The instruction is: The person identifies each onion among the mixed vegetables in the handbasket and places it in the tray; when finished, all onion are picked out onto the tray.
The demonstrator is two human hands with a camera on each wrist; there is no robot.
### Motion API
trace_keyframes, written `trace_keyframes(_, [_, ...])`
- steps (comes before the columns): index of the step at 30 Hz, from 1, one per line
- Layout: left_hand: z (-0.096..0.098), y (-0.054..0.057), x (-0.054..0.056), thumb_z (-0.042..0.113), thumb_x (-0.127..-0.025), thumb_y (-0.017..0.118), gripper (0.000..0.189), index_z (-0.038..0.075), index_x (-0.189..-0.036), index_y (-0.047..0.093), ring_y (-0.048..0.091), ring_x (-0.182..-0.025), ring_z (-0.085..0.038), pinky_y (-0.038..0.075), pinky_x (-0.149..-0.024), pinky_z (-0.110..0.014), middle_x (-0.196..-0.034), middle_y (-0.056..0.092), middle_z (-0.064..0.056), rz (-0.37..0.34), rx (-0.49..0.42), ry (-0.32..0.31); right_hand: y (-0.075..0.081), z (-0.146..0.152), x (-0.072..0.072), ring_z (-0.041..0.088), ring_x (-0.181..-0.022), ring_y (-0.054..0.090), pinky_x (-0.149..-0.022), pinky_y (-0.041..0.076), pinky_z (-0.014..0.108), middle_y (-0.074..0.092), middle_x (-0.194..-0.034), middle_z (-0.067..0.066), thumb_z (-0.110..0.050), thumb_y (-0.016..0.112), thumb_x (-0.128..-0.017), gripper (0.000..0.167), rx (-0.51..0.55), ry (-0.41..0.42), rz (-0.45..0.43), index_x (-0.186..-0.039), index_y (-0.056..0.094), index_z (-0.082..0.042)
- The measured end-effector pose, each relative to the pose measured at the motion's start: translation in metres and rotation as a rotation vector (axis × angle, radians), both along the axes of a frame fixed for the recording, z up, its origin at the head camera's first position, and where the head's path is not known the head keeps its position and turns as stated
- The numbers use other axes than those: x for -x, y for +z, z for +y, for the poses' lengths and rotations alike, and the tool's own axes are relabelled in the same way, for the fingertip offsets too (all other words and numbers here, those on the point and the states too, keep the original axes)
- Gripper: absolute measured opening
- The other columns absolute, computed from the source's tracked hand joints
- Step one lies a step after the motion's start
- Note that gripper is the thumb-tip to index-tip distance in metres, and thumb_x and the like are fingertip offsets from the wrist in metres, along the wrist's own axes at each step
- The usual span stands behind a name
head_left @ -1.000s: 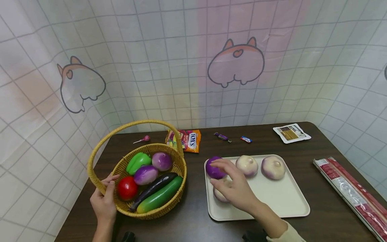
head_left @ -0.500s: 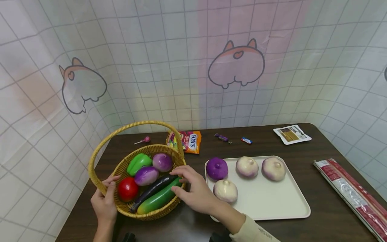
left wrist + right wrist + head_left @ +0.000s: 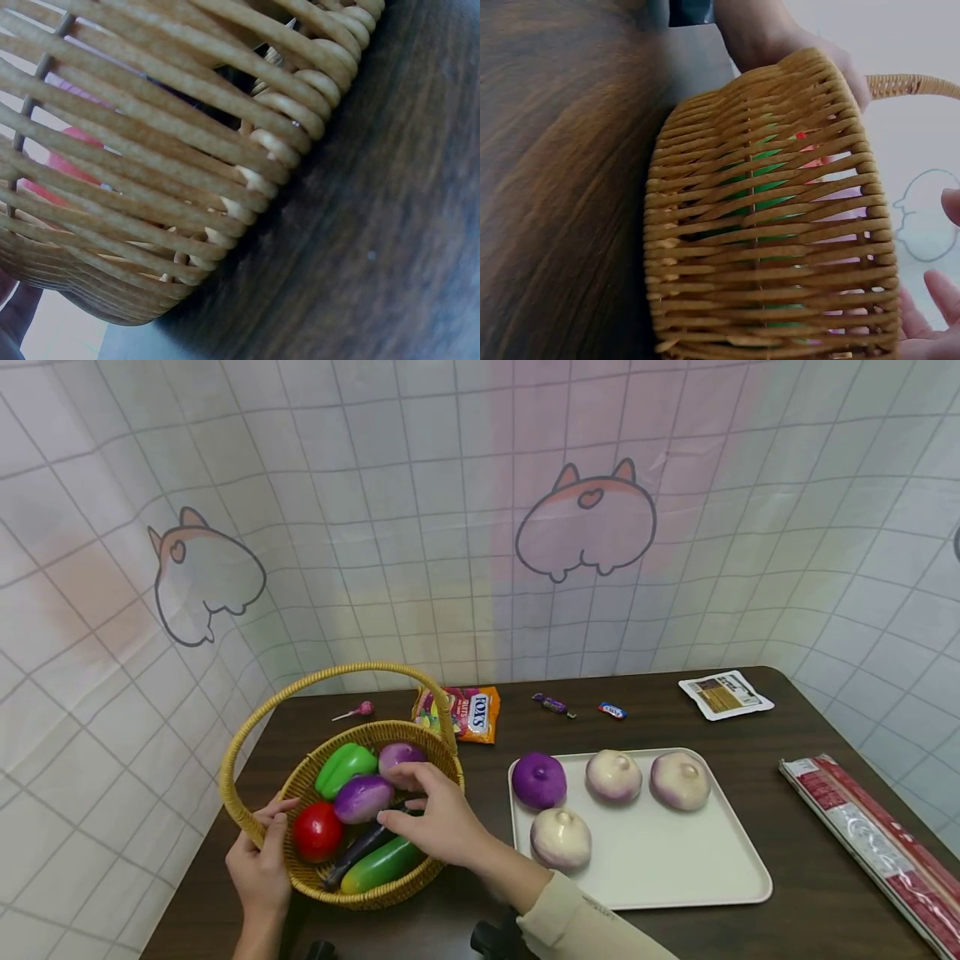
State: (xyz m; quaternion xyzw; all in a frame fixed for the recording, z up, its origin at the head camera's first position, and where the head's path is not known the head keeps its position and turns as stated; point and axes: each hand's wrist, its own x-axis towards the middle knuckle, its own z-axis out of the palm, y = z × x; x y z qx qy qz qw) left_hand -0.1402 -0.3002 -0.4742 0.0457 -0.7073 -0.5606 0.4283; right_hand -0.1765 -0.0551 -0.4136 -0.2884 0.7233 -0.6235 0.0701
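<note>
A yellow wicker basket (image 3: pixel 386 895) stands on the dark table's left side. My left hand (image 3: pixel 258 868) grips its left rim by the handle's foot. Inside lie a green bell pepper (image 3: pixel 345 768), a red tomato (image 3: pixel 317 832), a purple-and-white oval vegetable (image 3: pixel 363 798), a purple turnip-like vegetable (image 3: pixel 399 756), a long dark eggplant (image 3: pixel 358 850) and a green cucumber (image 3: pixel 382 865). My right hand (image 3: pixel 438 818) hovers over the basket's right half, thumb and fingers apart, nearest the purple turnip-like vegetable and covering part of the eggplant and cucumber. In the right wrist view, wicker hides most contents.
Right of the basket, a white tray (image 3: pixel 675 860) carries a purple round vegetable (image 3: pixel 538 781) and three whitish turnips (image 3: pixel 560 839). Behind lie a lollipop (image 3: pixel 365 707), a candy bag (image 3: pixel 480 714), two small candies (image 3: pixel 612 710) and a white packet (image 3: pixel 725 694). A long red package (image 3: pixel 862 835) lies far right.
My right hand has moved left from above the tray to over the basket, then farther in toward the purple turnip-like vegetable. The left hand stays on the rim.
</note>
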Motion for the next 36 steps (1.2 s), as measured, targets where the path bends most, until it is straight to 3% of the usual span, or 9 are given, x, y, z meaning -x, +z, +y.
trace_keyframes(4, [0.0,0.001,0.0,-0.006,-0.093,0.056,0.022,-0.016,-0.075,0.052,0.063,-0.111,-0.015,0.045,-0.095,-0.017,-0.095,0.073,-0.013,-0.003,-0.005,0.0,0.001,-0.009,0.007,0.032,-0.119,0.054,-0.092,0.052,0.031,0.054,-0.133,0.014,-0.022,0.071,-0.089,0.054,-0.024,-0.016,-0.026,-0.134,0.051,-0.004])
trace_keyframes(10, [0.0,0.0,-0.001,-0.004,-0.094,0.056,0.022,-0.015,-0.075,0.052,0.063,-0.111,-0.015,0.045,-0.094,-0.017,-0.097,0.073,-0.014,-0.017,0.017,0.009,-0.003,-0.023,0.015,0.023,-0.114,0.059,-0.093,0.051,0.037,0.058,-0.133,0.009,-0.026,0.073,-0.087,0.054,-0.094,-0.041,-0.001,-0.134,0.054,-0.008])
trace_keyframes(19, [0.0,0.0,-0.001,-0.006,-0.093,0.056,0.022,-0.015,-0.075,0.051,0.063,-0.111,-0.014,0.044,-0.095,-0.018,-0.096,0.073,-0.014,-0.01,0.004,0.003,-0.007,-0.034,0.023,0.014,-0.115,0.056,-0.093,0.047,0.03,0.057,-0.136,0.0,-0.036,0.075,-0.083,0.064,-0.212,-0.038,-0.051,-0.14,0.052,-0.019])
trace_keyframes(27, [0.0,0.0,0.0,-0.007,-0.093,0.056,0.022,-0.015,-0.073,0.05,0.063,-0.11,-0.016,0.044,-0.096,-0.019,-0.095,0.073,-0.015,0.009,0.008,-0.005,-0.006,-0.035,0.026,0.015,-0.117,0.054,-0.095,0.046,0.03,0.057,-0.133,0.002,-0.036,0.076,-0.083,0.065,-0.197,-0.017,-0.073,-0.139,0.051,-0.013])
trace_keyframes(33, [0.0,0.0,0.0,-0.007,-0.093,0.056,0.023,-0.015,-0.073,0.049,0.063,-0.111,-0.016,0.044,-0.096,-0.018,-0.094,0.073,-0.013,0.014,-0.005,-0.014,-0.006,-0.039,0.027,0.016,-0.108,0.055,-0.086,0.047,0.025,0.06,-0.122,0.004,-0.037,0.073,-0.086,0.057,-0.22,-0.036,-0.02,-0.132,0.057,-0.008])
trace_keyframes(36, [0.0,0.0,0.0,-0.006,-0.093,0.056,0.023,-0.015,-0.073,0.049,0.063,-0.111,-0.016,0.044,-0.096,-0.018,-0.095,0.073,-0.013,0.012,-0.004,-0.015,-0.008,-0.041,0.027,0.017,-0.112,0.055,-0.091,0.046,0.027,0.06,-0.126,0.005,-0.041,0.071,-0.088,0.051,-0.283,-0.079,0.028,-0.127,0.062,-0.009])
